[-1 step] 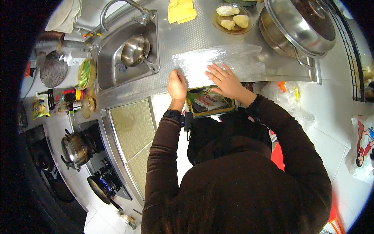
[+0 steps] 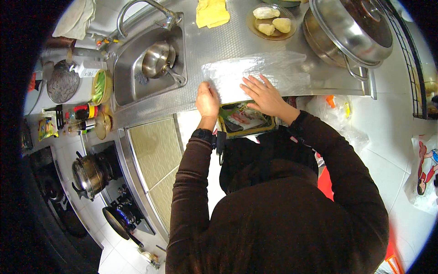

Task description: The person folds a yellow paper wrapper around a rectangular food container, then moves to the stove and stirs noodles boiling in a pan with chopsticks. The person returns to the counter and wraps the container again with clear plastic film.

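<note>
A clear plastic bag (image 2: 273, 67) lies flattened along the front of the steel counter (image 2: 200, 41). At its near left corner my left hand (image 2: 207, 101) is closed, fingers curled round the bag's edge; the fingertips are partly hidden. My right hand (image 2: 264, 97) lies palm down on the bag's near side, with its fingers spread. Below both hands, in front of the counter edge, sits a box or tray with a yellow rim and a printed picture (image 2: 244, 119). My wrists and the bag hide part of it.
Left of the bag, a steel pan (image 2: 157, 59) rests in the sink (image 2: 119, 89). A yellow cloth (image 2: 212, 13) and a plate (image 2: 252, 26) of pale peeled pieces stand behind. A large lidded pot (image 2: 319, 41) is at right. A frying pan (image 2: 116, 222) sits over a lit burner.
</note>
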